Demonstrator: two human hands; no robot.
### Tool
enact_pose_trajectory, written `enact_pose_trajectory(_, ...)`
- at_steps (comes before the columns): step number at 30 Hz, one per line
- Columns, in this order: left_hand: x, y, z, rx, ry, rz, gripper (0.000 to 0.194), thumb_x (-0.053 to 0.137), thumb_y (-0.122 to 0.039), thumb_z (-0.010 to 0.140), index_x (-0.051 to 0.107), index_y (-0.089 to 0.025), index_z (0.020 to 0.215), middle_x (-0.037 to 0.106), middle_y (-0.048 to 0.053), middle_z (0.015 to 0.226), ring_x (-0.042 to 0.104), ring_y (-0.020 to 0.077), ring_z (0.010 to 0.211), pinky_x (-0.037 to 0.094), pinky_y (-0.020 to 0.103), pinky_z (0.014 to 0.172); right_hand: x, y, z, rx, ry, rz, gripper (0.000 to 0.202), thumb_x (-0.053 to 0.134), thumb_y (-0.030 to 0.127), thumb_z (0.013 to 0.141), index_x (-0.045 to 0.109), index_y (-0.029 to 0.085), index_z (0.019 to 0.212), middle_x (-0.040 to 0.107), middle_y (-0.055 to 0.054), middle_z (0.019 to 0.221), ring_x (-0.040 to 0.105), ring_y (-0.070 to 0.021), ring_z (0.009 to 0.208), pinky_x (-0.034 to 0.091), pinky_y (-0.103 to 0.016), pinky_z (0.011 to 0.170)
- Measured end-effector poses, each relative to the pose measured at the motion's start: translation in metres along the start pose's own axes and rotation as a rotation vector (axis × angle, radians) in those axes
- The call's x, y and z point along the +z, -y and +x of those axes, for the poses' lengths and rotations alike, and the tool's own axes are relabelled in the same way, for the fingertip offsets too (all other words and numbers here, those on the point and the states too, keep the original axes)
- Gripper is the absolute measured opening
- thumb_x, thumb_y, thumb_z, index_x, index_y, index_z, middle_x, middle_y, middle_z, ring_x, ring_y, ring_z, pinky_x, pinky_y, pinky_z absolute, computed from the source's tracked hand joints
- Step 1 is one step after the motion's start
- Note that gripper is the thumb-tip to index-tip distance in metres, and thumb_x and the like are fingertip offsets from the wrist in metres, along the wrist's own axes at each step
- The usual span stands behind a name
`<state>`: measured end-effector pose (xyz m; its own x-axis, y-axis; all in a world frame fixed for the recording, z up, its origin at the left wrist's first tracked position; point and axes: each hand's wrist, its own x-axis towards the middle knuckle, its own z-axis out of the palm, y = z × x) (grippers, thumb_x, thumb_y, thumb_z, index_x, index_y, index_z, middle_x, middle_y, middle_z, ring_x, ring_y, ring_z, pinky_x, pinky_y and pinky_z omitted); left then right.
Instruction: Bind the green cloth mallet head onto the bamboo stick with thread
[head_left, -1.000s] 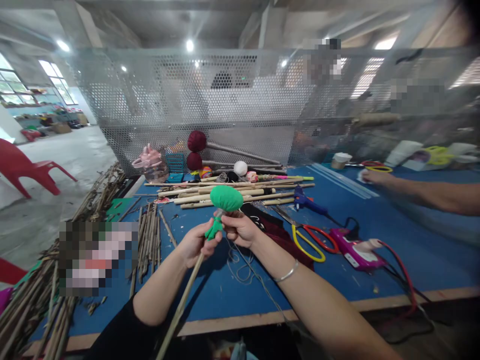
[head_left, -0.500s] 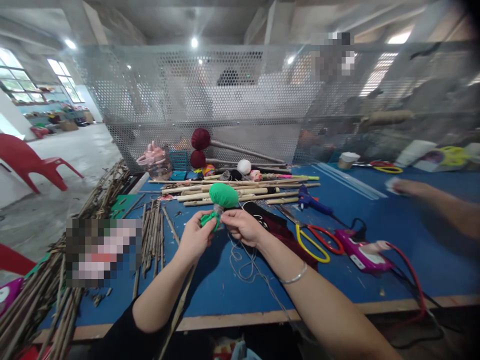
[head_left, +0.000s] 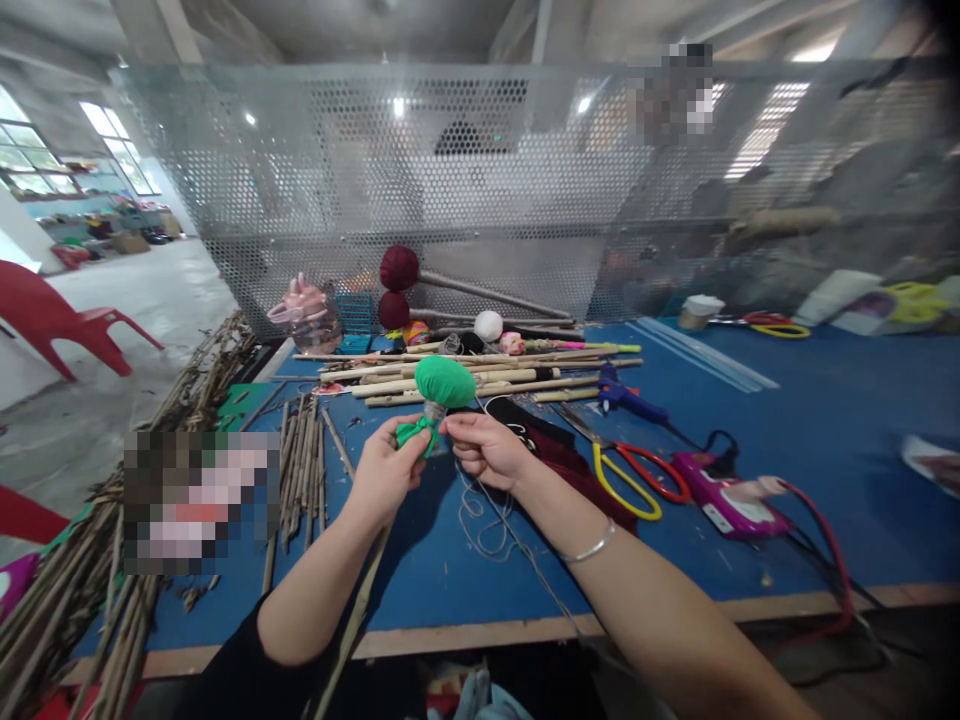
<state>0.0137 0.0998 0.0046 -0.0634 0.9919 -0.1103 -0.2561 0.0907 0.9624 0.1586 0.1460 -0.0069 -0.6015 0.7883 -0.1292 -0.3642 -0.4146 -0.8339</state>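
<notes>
A mallet with a round green cloth head (head_left: 445, 382) is held up over the blue table, its thin stick running down toward the front edge. Below the head, grey string is wound around the gathered cloth neck (head_left: 433, 411). My left hand (head_left: 391, 462) is closed around the neck and the loose green cloth ends. Close to its right, my right hand (head_left: 484, 447) pinches the string, which is too thin to follow fully at the fingertips. Loose loops of this string (head_left: 491, 525) lie on the table under my right hand and trail over the front edge.
Large scissors (head_left: 626, 480), a blue glue gun (head_left: 630, 398) and a purple power strip (head_left: 727, 500) lie to the right. Sticks (head_left: 304, 465) are bundled at left. Behind are dark red mallet heads (head_left: 399, 268) and a perforated metal screen (head_left: 480, 210).
My right hand stays beside the neck, with only a slight shift. Another person's hand at the right has left the view; a pale blurred object now shows at the right edge.
</notes>
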Motion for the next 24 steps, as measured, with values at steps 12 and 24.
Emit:
enact_pose_trajectory(12, -0.003, -0.005, -0.003, -0.117, 0.212, -0.208, 0.031, 0.068, -0.029, 0.066, 0.051, -0.015, 0.088, 0.056, -0.001, 0.067, 0.032, -0.0015, 0.036, 0.018, 0.009, 0.031, 0.0, 0.001, 0.003, -0.085, -0.057, 0.036, 0.028, 0.075, 0.025, 0.059, 0.05, 0.015, 0.068, 0.023, 0.013, 0.042, 0.01, -0.0007, 0.036, 0.005, -0.015, 0.033)
enact_pose_trajectory(24, 0.004, -0.001, -0.004, -0.204, 0.115, -0.036, 0.046, 0.052, -0.054, 0.073, 0.057, -0.013, 0.092, 0.063, 0.007, 0.072, 0.06, 0.0149, 0.056, 0.048, 0.025, 0.05, 0.003, -0.006, 0.001, -0.082, -0.026, -0.016, 0.032, 0.075, 0.032, 0.058, 0.051, 0.014, 0.068, 0.023, 0.013, 0.039, 0.011, -0.0004, 0.034, 0.006, -0.016, 0.033)
